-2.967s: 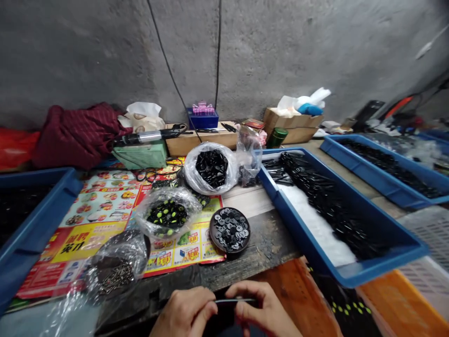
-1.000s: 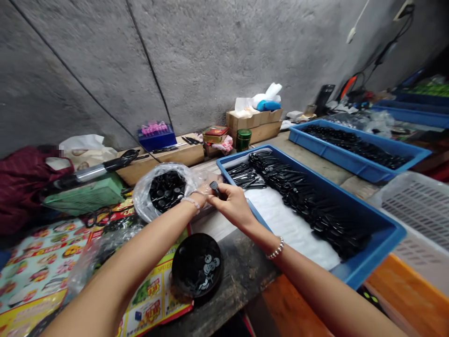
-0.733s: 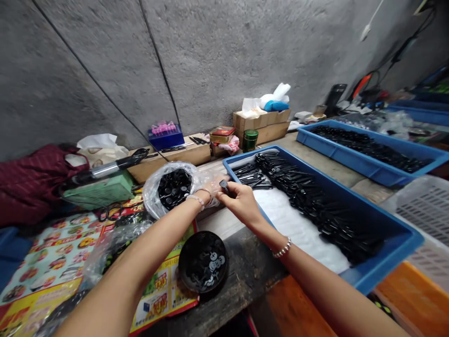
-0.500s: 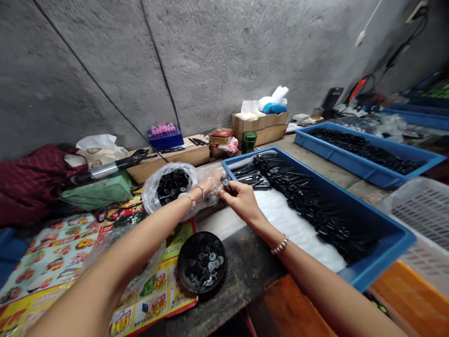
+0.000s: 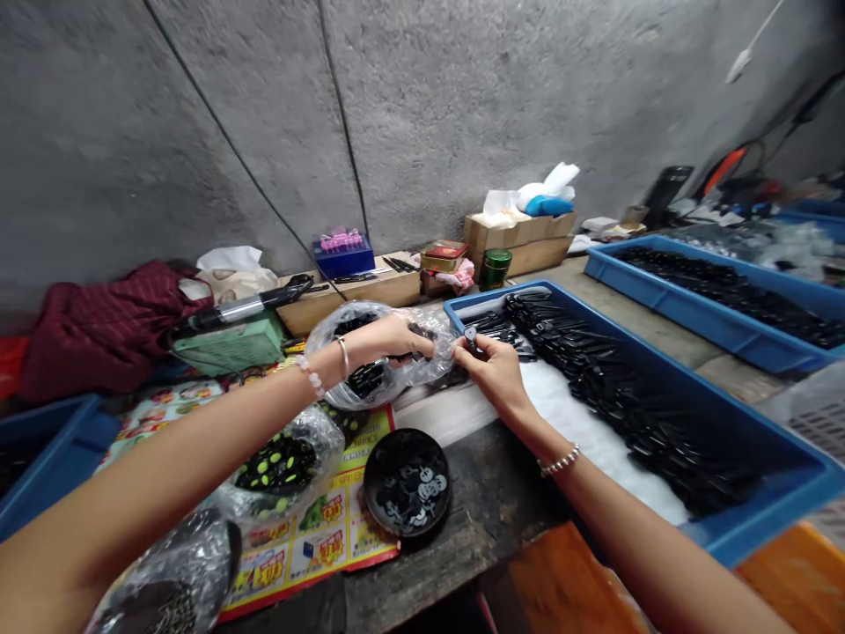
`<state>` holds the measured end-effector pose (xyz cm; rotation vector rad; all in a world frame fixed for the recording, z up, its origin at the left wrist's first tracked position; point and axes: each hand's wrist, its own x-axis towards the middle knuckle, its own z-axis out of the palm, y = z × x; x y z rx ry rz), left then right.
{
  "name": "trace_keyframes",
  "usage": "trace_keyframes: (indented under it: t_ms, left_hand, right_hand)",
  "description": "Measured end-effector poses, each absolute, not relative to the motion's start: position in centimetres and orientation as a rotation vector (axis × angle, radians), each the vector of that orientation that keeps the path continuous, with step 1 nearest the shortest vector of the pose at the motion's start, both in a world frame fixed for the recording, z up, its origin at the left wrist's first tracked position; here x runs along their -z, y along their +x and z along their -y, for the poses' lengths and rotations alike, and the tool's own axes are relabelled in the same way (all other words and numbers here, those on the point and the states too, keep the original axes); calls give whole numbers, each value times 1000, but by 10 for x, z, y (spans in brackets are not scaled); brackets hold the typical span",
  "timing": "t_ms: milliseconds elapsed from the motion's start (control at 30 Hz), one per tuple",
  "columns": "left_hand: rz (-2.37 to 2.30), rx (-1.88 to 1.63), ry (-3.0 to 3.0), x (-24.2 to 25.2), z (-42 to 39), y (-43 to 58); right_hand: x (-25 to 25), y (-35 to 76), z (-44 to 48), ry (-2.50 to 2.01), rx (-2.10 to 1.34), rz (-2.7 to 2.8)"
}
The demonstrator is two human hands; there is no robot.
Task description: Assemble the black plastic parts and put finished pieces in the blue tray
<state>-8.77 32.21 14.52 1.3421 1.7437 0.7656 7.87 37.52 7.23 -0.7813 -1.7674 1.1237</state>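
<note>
My left hand (image 5: 389, 340) reaches into a clear plastic bag (image 5: 343, 326) of black parts, fingers curled around some of them. My right hand (image 5: 492, 368) is pinched shut on a small black part with a round silver tip (image 5: 470, 334), held at the near left corner of a blue tray (image 5: 759, 519) filled with long black pieces. A bracelet sits on each wrist.
A black round dish of small parts (image 5: 407, 483) lies near the front edge on a colourful flyer (image 5: 290, 546). A bag of black and green pieces (image 5: 281, 462) is at left. Cardboard boxes (image 5: 518, 238), a green jar (image 5: 495, 269), another blue tray (image 5: 713, 308) and a maroon cloth (image 5: 106, 326) stand further back.
Three seconds ago both hands held a thin piece near my body. They have since stretched out to the bag and tray; my left hand has now gone into the bag.
</note>
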Motion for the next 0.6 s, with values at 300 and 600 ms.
trace_keyframes:
  t_ms: [300, 600]
  left_hand:
    - [-1598, -673, 1200, -164, -250, -82]
    - [-1860, -394, 1859, -73, -198, -49]
  right_hand:
    - [-69, 79, -378, -822, -1132, 1710]
    - [-71, 78, -368, -781, -1200, 1736]
